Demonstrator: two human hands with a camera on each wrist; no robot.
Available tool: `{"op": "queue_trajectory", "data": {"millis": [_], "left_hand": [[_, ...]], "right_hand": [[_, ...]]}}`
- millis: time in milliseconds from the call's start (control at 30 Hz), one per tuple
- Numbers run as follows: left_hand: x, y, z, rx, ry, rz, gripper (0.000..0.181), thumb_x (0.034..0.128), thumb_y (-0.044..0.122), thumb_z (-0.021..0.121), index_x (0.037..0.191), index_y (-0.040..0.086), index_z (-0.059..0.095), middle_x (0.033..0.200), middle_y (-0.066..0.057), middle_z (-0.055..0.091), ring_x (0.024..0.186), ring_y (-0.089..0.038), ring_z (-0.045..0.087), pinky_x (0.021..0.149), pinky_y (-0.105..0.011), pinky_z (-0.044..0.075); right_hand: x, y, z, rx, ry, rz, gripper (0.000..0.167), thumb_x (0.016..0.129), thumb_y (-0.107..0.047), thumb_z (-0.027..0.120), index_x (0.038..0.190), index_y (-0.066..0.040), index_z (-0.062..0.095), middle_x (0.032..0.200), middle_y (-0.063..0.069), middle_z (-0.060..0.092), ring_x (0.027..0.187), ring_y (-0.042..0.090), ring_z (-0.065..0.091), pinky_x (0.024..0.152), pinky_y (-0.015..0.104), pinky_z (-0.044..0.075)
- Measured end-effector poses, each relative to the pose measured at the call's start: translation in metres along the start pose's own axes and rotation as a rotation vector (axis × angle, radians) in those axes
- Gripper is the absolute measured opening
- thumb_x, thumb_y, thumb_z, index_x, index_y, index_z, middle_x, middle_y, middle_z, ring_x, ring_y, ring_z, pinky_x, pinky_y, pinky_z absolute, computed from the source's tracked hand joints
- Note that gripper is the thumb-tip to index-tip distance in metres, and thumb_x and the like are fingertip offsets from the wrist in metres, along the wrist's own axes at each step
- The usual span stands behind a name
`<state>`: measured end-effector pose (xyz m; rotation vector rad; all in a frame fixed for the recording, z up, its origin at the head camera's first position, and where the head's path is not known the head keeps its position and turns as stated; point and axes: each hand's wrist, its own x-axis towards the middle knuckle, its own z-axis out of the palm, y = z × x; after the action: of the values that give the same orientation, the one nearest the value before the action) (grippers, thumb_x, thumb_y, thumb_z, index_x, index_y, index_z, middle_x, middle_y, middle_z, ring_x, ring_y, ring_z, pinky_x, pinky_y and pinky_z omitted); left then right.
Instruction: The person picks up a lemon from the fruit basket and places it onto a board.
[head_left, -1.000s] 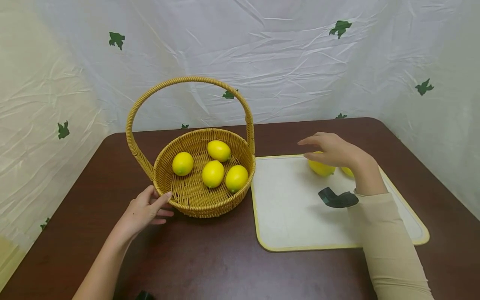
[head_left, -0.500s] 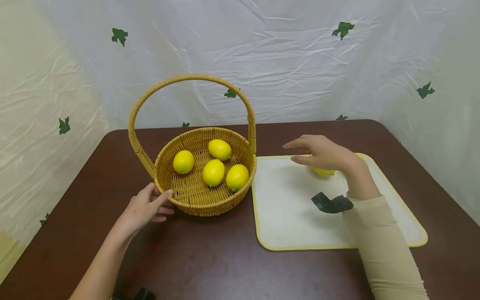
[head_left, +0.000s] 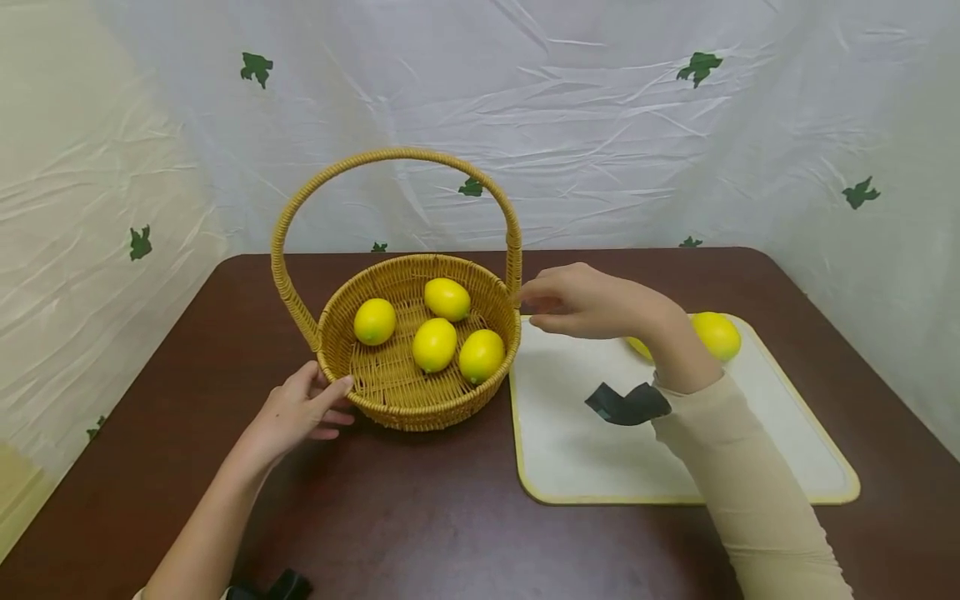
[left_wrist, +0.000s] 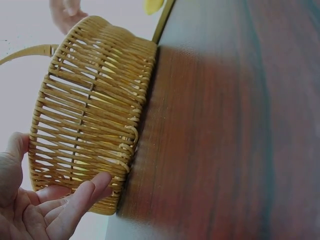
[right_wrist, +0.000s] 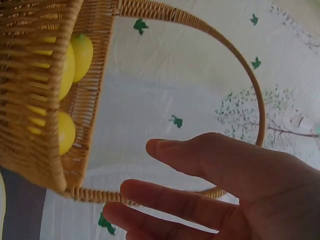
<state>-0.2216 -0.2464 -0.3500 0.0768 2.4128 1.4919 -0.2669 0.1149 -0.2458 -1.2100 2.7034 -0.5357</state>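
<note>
A round wicker basket with a tall arched handle stands on the table, left of centre. Several lemons lie inside it. My left hand holds the basket's near left rim. In the left wrist view, the thumb is at the rim and the fingers lie along the outer wall. My right hand is raised beside the right foot of the handle, its fingers loosely bent around nothing. Contact with the handle cannot be told. Behind that wrist, one lemon shows and another is mostly hidden.
A white board with a yellow edge lies flat at the right, next to the basket, under the two loose lemons. The dark brown table extends in front. A pale curtain with green leaf shapes hangs behind.
My right hand has travelled left, from above the loose lemons to beside the basket's handle, uncovering the right-hand lemon. The left hand keeps its hold on the rim.
</note>
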Motion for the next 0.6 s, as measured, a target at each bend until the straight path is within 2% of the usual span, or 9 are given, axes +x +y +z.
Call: {"op": "queue_trajectory", "data": {"millis": [167,233,433,600], "left_hand": [[0.0,0.0,-0.001,0.003,0.003,0.004,0.042,0.0916,0.038,0.054,0.101,0.0,0.04,0.105,-0.023,0.062,0.082,-0.027,0.067,0.065,-0.037,0.056],[0.0,0.0,-0.001,0.003,0.003,0.001,0.044,0.0912,0.04,0.054,0.1,0.0,0.04,0.105,-0.023,0.062,0.083,-0.027,0.067,0.065,-0.037,0.056],[0.0,0.0,-0.001,0.002,0.005,-0.009,0.053,0.0871,0.049,0.056,0.101,0.0,0.04,0.105,-0.022,0.062,0.083,-0.027,0.067,0.065,-0.037,0.056],[0.001,0.0,0.001,-0.001,0.013,-0.015,0.047,0.0896,0.043,0.055,0.101,0.0,0.041,0.105,-0.021,0.062,0.082,-0.027,0.067,0.064,-0.037,0.056]], "right_hand": [[0.026,-0.021,0.001,0.013,-0.08,-0.068,0.032,0.089,-0.01,0.055,0.121,-0.009,0.059,0.11,0.0,0.061,0.083,0.013,0.054,0.074,0.029,0.049],[0.037,-0.026,0.002,0.017,-0.12,-0.087,0.032,0.09,-0.011,0.055,0.122,-0.009,0.058,0.113,-0.001,0.06,0.09,0.012,0.056,0.08,0.03,0.048],[0.069,-0.035,0.001,0.016,-0.202,-0.081,0.033,0.09,-0.013,0.053,0.123,-0.01,0.057,0.113,0.0,0.06,0.093,0.014,0.057,0.079,0.027,0.049],[0.093,-0.037,0.0,-0.028,-0.227,-0.074,0.033,0.091,-0.018,0.052,0.123,-0.014,0.057,0.112,-0.002,0.06,0.096,0.012,0.056,0.079,0.024,0.047]]}}
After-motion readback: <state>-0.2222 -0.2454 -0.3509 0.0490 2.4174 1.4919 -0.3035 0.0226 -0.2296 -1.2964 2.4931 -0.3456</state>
